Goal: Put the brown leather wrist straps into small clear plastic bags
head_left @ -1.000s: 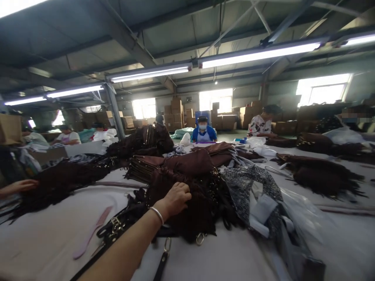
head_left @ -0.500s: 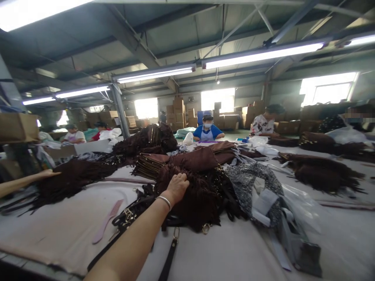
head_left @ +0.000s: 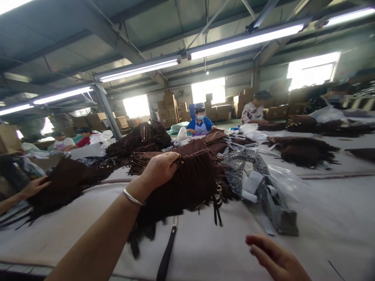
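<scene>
My left hand (head_left: 159,169), with a silver bangle at the wrist, is closed on the top edge of a dark brown fringed bag (head_left: 181,185). The bag hangs tilted above the white-covered table, its gold hardware and short tassels at the right end. At the lower right my right hand (head_left: 275,255) is raised, fingers stretched and apart, holding nothing. Between the hands and nearer to me lies a black strap (head_left: 167,251) with a gold clip. Behind the held bag is a stack of brown bags (head_left: 140,162), partly hidden by it.
A grey tape dispenser (head_left: 283,218) and a speckled grey cloth (head_left: 246,168) lie to the right, beside clear plastic. A co-worker's hand (head_left: 36,187) touches another brown bag (head_left: 66,179) at left. More brown bags (head_left: 304,150) lie at right; people sit across the table.
My left hand has gripped a bag from the pile and lifted it toward me. My right hand has come into view at the lower right. The view has shifted somewhat.
</scene>
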A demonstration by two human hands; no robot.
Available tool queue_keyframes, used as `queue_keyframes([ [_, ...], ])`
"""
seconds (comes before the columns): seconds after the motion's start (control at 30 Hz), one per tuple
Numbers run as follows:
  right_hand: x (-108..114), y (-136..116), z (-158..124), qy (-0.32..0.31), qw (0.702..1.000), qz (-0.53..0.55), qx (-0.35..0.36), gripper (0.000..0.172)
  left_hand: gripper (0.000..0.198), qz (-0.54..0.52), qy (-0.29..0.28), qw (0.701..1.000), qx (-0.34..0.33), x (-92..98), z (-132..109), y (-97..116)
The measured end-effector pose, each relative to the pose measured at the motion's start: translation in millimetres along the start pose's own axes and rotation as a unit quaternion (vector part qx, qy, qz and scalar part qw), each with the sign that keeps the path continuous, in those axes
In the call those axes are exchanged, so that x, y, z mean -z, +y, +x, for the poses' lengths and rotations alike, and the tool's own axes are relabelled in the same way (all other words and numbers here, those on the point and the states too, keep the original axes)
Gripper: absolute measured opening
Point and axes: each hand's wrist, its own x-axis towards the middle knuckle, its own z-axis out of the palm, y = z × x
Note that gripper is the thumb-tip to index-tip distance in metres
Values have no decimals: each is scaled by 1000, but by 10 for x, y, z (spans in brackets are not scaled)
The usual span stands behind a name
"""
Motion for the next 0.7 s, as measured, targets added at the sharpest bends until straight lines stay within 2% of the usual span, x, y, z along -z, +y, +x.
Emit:
queue_keyframes([
  [0.07, 81, -164, 234, 65, 996, 22, 65, 54, 17, -56, 13, 998, -18, 111, 66, 146],
  [0.13, 134, -338, 377, 92, 989, 31, 110, 69, 16, -98, 5, 995, -29, 183, 106, 281],
  [0.2, 137, -480, 434, 84, 987, 33, 135, 82, 17, -134, -6, 990, -36, 231, 126, 407],
  [0.27, 98, -564, 429, 60, 986, 47, 147, 86, 17, -170, -18, 985, -38, 273, 136, 524],
  [0.33, 47, -580, 378, 29, 985, 88, 148, 70, 17, -202, -32, 978, -35, 319, 143, 618],
  [0.4, 26, -535, 283, -13, 980, 146, 132, 42, 18, -223, -45, 973, -31, 354, 155, 662],
  [0.47, 54, -446, 146, -62, 971, 209, 93, 29, 18, -222, -51, 973, -30, 340, 174, 628],
  [0.57, 137, -264, -97, -137, 951, 278, 4, 44, 19, -193, -67, 978, -31, 124, 205, 454],
  [0.63, 151, -131, -245, -159, 943, 292, -32, 48, 19, -178, -93, 979, -5, -175, 206, 331],
  [0.7, 95, -1, -360, -145, 943, 289, -74, 38, 16, -177, -120, 974, 70, -556, 174, 287],
])
